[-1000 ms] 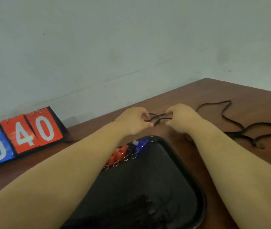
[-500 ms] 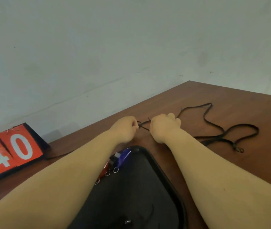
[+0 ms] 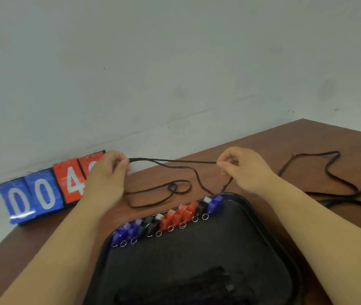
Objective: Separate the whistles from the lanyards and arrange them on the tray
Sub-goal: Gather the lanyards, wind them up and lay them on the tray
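Both hands stretch one black lanyard taut above the table, behind the tray.

The brown table [image 3: 307,146] carries a black tray [image 3: 269,230] whose far rim, toward twelve o'clock, holds a neat row of whistles [image 3: 170,219], blue, black and red, rings facing the person. Past it the left hand [image 3: 107,177], at ten o'clock, and the right hand [image 3: 243,170], at one o'clock, each pinch the lanyard [image 3: 170,160] between fingertips, probably to straighten it for folding. Another loose cord [image 3: 329,172] sprawls at two o'clock. A dark heap at the tray's near edge may be gathered lanyards; too blurred to tell.
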`<state>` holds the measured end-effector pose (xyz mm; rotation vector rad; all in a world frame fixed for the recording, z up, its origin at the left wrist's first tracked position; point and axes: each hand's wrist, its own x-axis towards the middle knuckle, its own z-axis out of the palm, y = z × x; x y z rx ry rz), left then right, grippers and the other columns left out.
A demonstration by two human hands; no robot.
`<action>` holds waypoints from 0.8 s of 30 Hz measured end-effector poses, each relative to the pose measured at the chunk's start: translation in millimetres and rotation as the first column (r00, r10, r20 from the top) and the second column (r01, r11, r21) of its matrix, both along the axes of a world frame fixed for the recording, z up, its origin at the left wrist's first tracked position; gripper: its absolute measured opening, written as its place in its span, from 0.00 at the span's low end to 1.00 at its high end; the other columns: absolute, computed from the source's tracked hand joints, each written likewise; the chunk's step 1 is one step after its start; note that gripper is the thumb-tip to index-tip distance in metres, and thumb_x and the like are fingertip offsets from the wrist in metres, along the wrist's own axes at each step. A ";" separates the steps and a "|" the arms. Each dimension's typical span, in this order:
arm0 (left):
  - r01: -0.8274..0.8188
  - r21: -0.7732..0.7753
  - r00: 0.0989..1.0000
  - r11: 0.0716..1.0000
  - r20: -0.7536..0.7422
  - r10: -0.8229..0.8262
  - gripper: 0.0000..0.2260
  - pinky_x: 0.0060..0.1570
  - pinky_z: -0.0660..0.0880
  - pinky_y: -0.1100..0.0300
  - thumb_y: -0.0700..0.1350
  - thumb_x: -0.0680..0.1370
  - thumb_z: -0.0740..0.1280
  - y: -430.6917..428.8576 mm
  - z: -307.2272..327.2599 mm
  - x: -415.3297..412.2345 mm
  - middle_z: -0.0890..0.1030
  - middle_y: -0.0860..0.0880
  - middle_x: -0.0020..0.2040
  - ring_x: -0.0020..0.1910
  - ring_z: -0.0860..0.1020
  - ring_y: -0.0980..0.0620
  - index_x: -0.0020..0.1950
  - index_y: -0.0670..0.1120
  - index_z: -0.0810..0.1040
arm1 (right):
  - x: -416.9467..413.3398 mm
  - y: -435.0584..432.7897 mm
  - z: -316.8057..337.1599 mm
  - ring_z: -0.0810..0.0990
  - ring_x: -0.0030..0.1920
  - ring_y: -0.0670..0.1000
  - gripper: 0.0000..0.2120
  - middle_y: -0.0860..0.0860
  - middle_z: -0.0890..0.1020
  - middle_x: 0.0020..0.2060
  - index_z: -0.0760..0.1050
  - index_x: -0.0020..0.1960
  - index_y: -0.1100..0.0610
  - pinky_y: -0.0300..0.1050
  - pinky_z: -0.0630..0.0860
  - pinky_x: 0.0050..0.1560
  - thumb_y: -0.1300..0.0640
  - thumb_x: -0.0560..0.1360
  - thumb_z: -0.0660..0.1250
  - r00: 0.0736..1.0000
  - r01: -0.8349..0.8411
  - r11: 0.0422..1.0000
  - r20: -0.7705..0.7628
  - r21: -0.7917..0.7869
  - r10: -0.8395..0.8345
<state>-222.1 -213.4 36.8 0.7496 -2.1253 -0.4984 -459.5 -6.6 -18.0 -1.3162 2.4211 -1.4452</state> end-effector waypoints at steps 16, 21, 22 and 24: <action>-0.331 0.308 0.914 0.892 -0.130 0.384 0.04 0.51 0.75 0.54 0.45 0.80 0.70 -81.0 -82.4 93.0 0.84 0.51 0.46 0.48 0.82 0.50 0.47 0.52 0.82 | 8.6 -10.5 -15.1 0.79 0.43 0.41 0.04 0.42 0.83 0.42 0.80 0.45 0.46 0.35 0.68 0.39 0.54 0.77 0.73 0.998 0.020 0.995 -0.062 0.098 -0.014; 0.043 0.696 0.817 0.717 -0.437 0.376 0.06 0.55 0.80 0.55 0.41 0.78 0.74 -86.5 -77.2 95.1 0.86 0.46 0.53 0.54 0.85 0.49 0.54 0.48 0.83 | 5.2 -10.7 -19.3 0.79 0.43 0.41 0.05 0.42 0.83 0.42 0.81 0.44 0.47 0.35 0.69 0.40 0.54 0.76 0.74 0.999 0.013 0.996 -0.035 0.092 -0.010; 0.113 0.726 0.794 0.678 -0.477 0.378 0.07 0.54 0.80 0.56 0.40 0.78 0.74 -86.3 -76.0 96.2 0.86 0.45 0.54 0.54 0.85 0.49 0.55 0.47 0.83 | 5.5 -11.2 -19.7 0.79 0.43 0.41 0.05 0.42 0.83 0.42 0.81 0.44 0.46 0.36 0.69 0.40 0.54 0.76 0.74 1.000 0.007 0.995 -0.031 0.095 -0.004; 0.210 0.763 0.756 0.612 -0.524 0.393 0.07 0.53 0.79 0.57 0.39 0.79 0.72 -85.6 -74.0 97.4 0.85 0.45 0.56 0.55 0.84 0.50 0.56 0.47 0.81 | 5.8 -12.8 -20.6 0.80 0.43 0.42 0.05 0.42 0.84 0.41 0.81 0.43 0.46 0.36 0.71 0.41 0.54 0.76 0.75 1.000 -0.003 0.995 -0.025 0.098 0.005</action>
